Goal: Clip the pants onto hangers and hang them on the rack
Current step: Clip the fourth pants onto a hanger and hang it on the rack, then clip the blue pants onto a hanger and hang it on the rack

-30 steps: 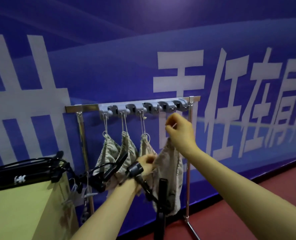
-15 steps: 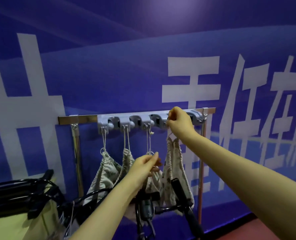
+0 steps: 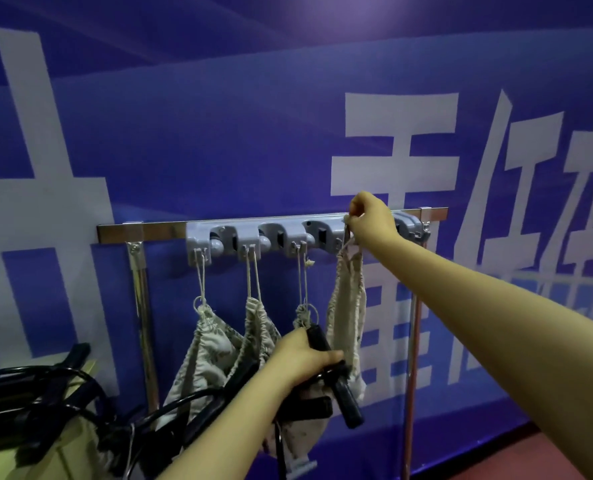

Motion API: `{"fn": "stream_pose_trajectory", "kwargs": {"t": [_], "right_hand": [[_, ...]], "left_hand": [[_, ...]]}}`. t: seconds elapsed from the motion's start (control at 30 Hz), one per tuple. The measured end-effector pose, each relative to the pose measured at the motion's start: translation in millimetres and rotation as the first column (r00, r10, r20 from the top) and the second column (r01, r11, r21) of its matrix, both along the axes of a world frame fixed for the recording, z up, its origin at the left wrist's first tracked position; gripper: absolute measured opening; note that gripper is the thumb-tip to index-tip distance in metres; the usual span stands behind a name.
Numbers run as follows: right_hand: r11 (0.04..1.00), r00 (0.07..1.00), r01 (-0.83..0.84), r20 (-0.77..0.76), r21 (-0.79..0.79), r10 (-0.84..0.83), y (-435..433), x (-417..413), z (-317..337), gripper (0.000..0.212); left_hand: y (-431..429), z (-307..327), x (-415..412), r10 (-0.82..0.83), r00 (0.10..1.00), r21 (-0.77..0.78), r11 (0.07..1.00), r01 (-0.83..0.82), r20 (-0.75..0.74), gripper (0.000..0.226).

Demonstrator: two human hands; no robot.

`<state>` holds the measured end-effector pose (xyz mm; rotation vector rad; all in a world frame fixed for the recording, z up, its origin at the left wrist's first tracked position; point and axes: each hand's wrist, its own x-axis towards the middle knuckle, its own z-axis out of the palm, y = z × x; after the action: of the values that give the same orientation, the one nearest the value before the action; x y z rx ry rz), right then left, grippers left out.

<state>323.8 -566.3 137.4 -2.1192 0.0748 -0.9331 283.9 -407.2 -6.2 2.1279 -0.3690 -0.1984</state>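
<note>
The cream patterned pants [image 3: 346,317] hang with their long axis vertical, top end up at the grey plastic hook strip [image 3: 246,236] on the steel rack rail [image 3: 163,229], lower end pointing down. Your right hand [image 3: 371,220] pinches that top end at the strip. Your left hand [image 3: 305,358] grips a black bar-shaped handle [image 3: 344,393] against their lower part.

left hand [image 3: 302,358]: low, fingers curled, gripping | right hand [image 3: 371,220]: raised, arm outstretched, fingertips pinching

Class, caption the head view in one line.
Right hand holds a fourth cloth at the grey hook rail beside three hung ones; left hand grips a black handle.
</note>
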Motion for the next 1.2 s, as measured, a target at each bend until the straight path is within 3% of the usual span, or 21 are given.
{"fn": "stream_pose_trajectory", "kwargs": {"t": [0.1,0.2,0.37,0.43,0.5,0.57,0.63,0.7,0.77,0.83,0.97,1.03,1.1,1.2], "right_hand": [[0.970,0.997,-0.069,-0.010,0.232,0.074,-6.0,5.0,-12.6,0.030],[0.880,0.989,-0.140,0.017,0.453,0.149,-1.3,5.0,-18.7,0.027],[0.726,0.959,-0.197,-0.026,0.659,0.284,1.8,2.7,-24.7,0.021],[0.757,0.959,-0.179,-0.060,0.629,0.277,2.8,-2.2,-31.6,0.021],[0.895,0.986,-0.074,-0.105,0.440,0.133,6.5,-10.0,-35.0,0.023],[0.966,0.997,0.081,-0.031,0.247,-0.076,16.5,-23.0,-33.4,0.020],[0.979,0.986,0.087,0.123,0.183,-0.110,36.5,-40.3,-33.1,0.015],[0.992,0.981,-0.015,0.194,0.127,-0.010,68.7,-58.3,-37.4,0.013],[0.978,0.969,-0.193,0.170,0.078,0.178,113.2,-82.9,-49.5,0.010],[0.933,0.927,-0.355,0.151,0.062,0.343,154.1,-108.1,-63.8,0.008],[0.796,0.805,-0.593,0.054,0.118,0.591,244.2,-166.1,-85.9,0.006],[0.729,0.739,-0.666,0.001,0.159,0.674,281.8,-193.3,-94.6,0.005],[0.673,0.679,-0.718,-0.036,0.177,0.733,325.6,-223.0,-105.6,0.006],[0.645,0.638,-0.748,-0.100,0.153,0.764,374.6,-258.5,-130.9,0.008]], "left_hand": [[9.7,-8.9,5.1,0.010,0.999,-0.058,0.998,-0.013,-0.046,0.036],[11.1,-11.8,2.3,0.011,0.999,-0.014,1.000,-0.012,-0.036,0.045],[8.1,-20.5,-8.7,-0.036,0.998,0.036,0.999,0.039,-0.060,0.040],[6.6,-22.9,-15.5,-0.010,0.999,0.058,0.998,0.012,-0.038,0.042],[6.2,-22.3,-20.9,0.020,0.999,0.116,0.993,-0.023,0.033,0.043],[7.4,-18.3,-26.8,0.072,0.992,0.146,0.985,-0.087,0.104,0.044],[14.4,-9.7,-36.1,0.144,0.982,0.084,0.984,-0.155,0.122,0.039],[30.9,-0.8,-50.7,0.208,0.968,0.042,0.976,-0.216,0.137,0.030],[58.6,5.7,-68.8,0.240,0.960,0.019,0.969,-0.245,0.142,0.020],[86.4,13.9,-87.5,0.270,0.950,0.038,0.960,-0.279,0.158,0.013],[180.2,22.6,-135.3,0.376,0.909,0.069,0.917,-0.393,0.181,0.038],[226.0,19.6,-163.3,0.437,0.874,0.103,0.879,-0.465,0.211,0.024],[278.9,11.7,-202.7,0.566,0.792,0.119,0.791,-0.600,0.229,0.018],[346.4,-11.9,-249.8,0.720,0.599,0.123,0.598,-0.792,0.350,0.022]]}}
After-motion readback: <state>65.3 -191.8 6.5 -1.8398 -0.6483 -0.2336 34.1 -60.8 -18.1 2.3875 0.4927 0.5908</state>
